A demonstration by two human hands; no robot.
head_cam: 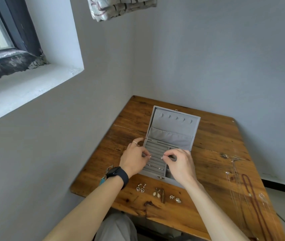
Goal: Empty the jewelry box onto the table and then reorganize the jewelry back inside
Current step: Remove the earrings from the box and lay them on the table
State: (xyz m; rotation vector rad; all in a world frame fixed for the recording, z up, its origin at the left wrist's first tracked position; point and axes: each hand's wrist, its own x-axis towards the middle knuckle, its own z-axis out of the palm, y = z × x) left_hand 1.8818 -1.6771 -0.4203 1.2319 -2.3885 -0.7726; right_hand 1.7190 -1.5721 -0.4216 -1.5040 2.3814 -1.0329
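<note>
The jewelry box (173,136) lies open at frame centre on the worktop (207,162). The left hand (134,157) and right hand (181,162), over its ring rolls (155,148), each pinch a small shiny piece, too small to identify. Judgement: refilling is under way. Each piece should be seated squarely in a free slot. Earrings (157,193) and necklaces (252,193) await at lower centre and right.

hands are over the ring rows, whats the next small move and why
Probably push the small silver pieces pinched by the left hand and right hand down into the ring rows of the jewelry box: both hover just above them, where rings already sit.
</note>
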